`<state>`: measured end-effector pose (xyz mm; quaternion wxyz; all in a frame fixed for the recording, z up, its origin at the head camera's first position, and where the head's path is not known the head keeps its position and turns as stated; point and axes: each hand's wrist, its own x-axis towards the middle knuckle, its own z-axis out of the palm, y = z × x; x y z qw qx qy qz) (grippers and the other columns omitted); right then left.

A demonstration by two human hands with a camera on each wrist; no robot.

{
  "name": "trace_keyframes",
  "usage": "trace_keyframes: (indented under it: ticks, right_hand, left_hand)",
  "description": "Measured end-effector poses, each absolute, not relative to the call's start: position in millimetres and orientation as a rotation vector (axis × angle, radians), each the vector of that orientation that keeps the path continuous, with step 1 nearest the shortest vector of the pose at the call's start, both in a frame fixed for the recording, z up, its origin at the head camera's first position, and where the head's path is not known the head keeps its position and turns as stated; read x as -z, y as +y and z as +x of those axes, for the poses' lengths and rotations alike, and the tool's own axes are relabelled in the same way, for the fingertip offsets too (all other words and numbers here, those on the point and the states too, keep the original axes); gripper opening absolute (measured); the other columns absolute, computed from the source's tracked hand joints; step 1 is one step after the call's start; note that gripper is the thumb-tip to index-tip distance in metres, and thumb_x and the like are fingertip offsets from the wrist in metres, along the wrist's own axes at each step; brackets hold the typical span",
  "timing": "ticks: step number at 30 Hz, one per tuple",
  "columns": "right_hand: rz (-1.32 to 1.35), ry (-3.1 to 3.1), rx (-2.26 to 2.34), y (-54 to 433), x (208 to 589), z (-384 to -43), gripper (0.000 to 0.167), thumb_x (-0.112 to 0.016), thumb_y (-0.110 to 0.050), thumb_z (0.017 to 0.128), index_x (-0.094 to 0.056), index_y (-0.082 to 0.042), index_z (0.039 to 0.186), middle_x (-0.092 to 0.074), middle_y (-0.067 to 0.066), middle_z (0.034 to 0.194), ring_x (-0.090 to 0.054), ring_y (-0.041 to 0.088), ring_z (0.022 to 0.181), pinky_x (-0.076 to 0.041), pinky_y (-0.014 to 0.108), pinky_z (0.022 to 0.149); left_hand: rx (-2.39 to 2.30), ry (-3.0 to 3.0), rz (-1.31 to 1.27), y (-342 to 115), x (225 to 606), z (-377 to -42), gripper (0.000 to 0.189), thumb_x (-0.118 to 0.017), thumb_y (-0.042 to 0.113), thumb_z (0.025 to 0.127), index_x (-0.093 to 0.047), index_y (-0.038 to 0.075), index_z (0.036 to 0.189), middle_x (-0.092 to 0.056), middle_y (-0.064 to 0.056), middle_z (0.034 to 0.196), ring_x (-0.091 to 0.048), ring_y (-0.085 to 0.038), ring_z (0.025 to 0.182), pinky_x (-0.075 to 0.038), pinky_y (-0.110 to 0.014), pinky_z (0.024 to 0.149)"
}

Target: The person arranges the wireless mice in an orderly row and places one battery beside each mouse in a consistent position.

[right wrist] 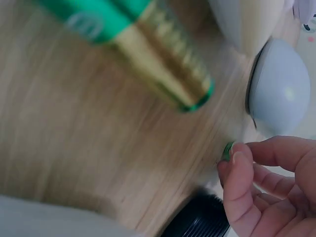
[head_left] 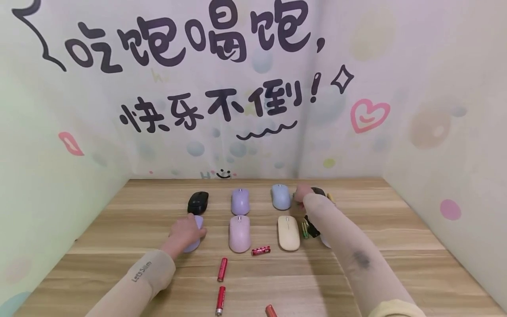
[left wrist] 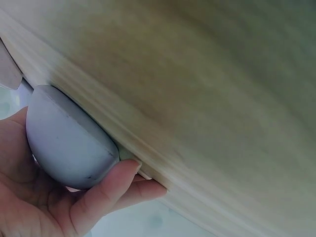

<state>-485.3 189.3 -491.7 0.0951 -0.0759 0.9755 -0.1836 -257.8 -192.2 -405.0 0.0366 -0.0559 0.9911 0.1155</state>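
Note:
My left hand (head_left: 184,233) holds a lavender computer mouse (left wrist: 69,133), with thumb and fingers around its sides, on the wooden table. At the back right, my right hand (head_left: 304,195) pinches a small green battery (right wrist: 227,151) between thumb and fingertips; most of the battery is hidden. That hand is between a light blue mouse (head_left: 281,197) and a black mouse (head_left: 318,191) partly covered by my arm. Green-and-gold batteries (head_left: 304,230) lie beside a cream mouse (head_left: 288,233); one battery (right wrist: 148,54) looms large and blurred in the right wrist view.
Further mice stand in the rows: a black one (head_left: 198,203), a purple one (head_left: 240,201) and a pink one (head_left: 239,234). Several red batteries (head_left: 222,269) lie nearer the front. A black piece (head_left: 313,227) and a pale mouse (head_left: 325,240) are partly behind my right arm.

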Motion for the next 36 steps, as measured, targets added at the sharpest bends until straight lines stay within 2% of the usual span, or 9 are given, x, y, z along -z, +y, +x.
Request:
trace_keyframes:
  ticks: [4,12,14,18,22,25,28,33,36]
  right_hand:
    - [-0.163,2.900,0.585,207.4,528.5,-516.3,0.024,-0.046,-0.015,0.087,-0.051,-0.001,0.068,-0.057,0.017,0.062,-0.058,0.022,0.041,-0.048,0.034,0.040]
    - [-0.207,2.983,0.488,208.8,539.3,-520.9,0.022,-0.046,-0.015,0.082,-0.052,-0.003,0.065,-0.056,0.014,0.060,-0.054,0.020,0.038,-0.044,0.032,0.038]
    - [-0.192,2.960,0.473,201.4,515.9,-500.6,0.023,-0.046,-0.014,0.084,-0.053,-0.002,0.065,-0.057,0.015,0.060,-0.054,0.020,0.039,-0.045,0.033,0.040]
    - [-0.090,2.856,0.542,172.4,422.3,-417.7,0.023,-0.046,-0.009,0.087,-0.055,0.004,0.070,-0.055,0.013,0.057,-0.048,0.015,0.037,-0.043,0.028,0.039]
    - [-0.075,2.824,0.724,164.9,367.9,-374.3,0.028,-0.044,-0.006,0.088,-0.053,0.011,0.107,-0.058,0.017,0.075,-0.041,0.010,0.037,-0.038,0.020,0.036]
    - [-0.160,2.860,0.773,168.1,353.0,-366.4,0.044,-0.043,-0.008,0.089,-0.039,0.011,0.129,-0.056,0.027,0.105,-0.044,0.011,0.042,-0.040,0.022,0.039]
    - [-0.281,2.918,0.733,165.4,334.2,-345.7,0.040,-0.044,-0.008,0.088,-0.045,0.010,0.124,-0.055,0.027,0.113,-0.046,0.011,0.045,-0.042,0.022,0.043]
    - [-0.473,2.892,0.652,147.8,325.5,-296.7,0.033,-0.049,-0.013,0.090,-0.053,0.003,0.119,-0.063,0.015,0.091,-0.049,0.011,0.049,-0.042,0.023,0.046]
    - [-0.652,2.805,0.609,128.3,331.9,-260.0,0.028,-0.054,-0.012,0.088,-0.058,0.001,0.113,-0.064,0.010,0.087,-0.053,0.012,0.054,-0.045,0.024,0.048]
  left_hand:
    - [-0.348,3.039,-0.167,-191.7,405.2,-256.7,0.060,-0.061,0.035,0.080,-0.044,-0.014,0.111,-0.056,-0.026,0.087,-0.055,-0.032,0.072,-0.047,-0.039,0.057]
    - [-0.347,3.034,-0.162,-189.8,407.0,-254.6,0.061,-0.061,0.035,0.080,-0.043,-0.014,0.112,-0.056,-0.027,0.089,-0.056,-0.033,0.073,-0.048,-0.040,0.058]
    - [-0.344,3.032,-0.163,-189.1,407.0,-254.2,0.061,-0.061,0.035,0.080,-0.043,-0.014,0.112,-0.056,-0.027,0.089,-0.056,-0.033,0.073,-0.048,-0.040,0.059]
    - [-0.357,3.033,-0.161,-188.2,406.6,-254.0,0.062,-0.062,0.035,0.080,-0.042,-0.014,0.113,-0.056,-0.027,0.089,-0.056,-0.033,0.073,-0.048,-0.041,0.059]
    - [-0.365,3.042,-0.159,-188.4,407.1,-254.4,0.061,-0.062,0.035,0.080,-0.043,-0.014,0.111,-0.056,-0.027,0.087,-0.056,-0.033,0.072,-0.048,-0.041,0.059]
    - [-0.363,3.047,-0.161,-189.1,406.9,-254.2,0.060,-0.062,0.035,0.079,-0.044,-0.014,0.109,-0.056,-0.026,0.086,-0.056,-0.033,0.072,-0.048,-0.041,0.059]
    - [-0.361,3.047,-0.166,-190.0,406.2,-253.5,0.060,-0.062,0.035,0.079,-0.044,-0.013,0.109,-0.056,-0.026,0.086,-0.056,-0.033,0.072,-0.047,-0.041,0.059]
    - [-0.359,3.037,-0.167,-190.8,405.3,-253.1,0.059,-0.061,0.035,0.080,-0.044,-0.013,0.110,-0.056,-0.026,0.086,-0.056,-0.032,0.071,-0.047,-0.040,0.058]
    - [-0.368,3.034,-0.164,-191.1,403.9,-253.3,0.059,-0.061,0.034,0.080,-0.044,-0.013,0.110,-0.057,-0.026,0.087,-0.056,-0.032,0.072,-0.048,-0.040,0.058]
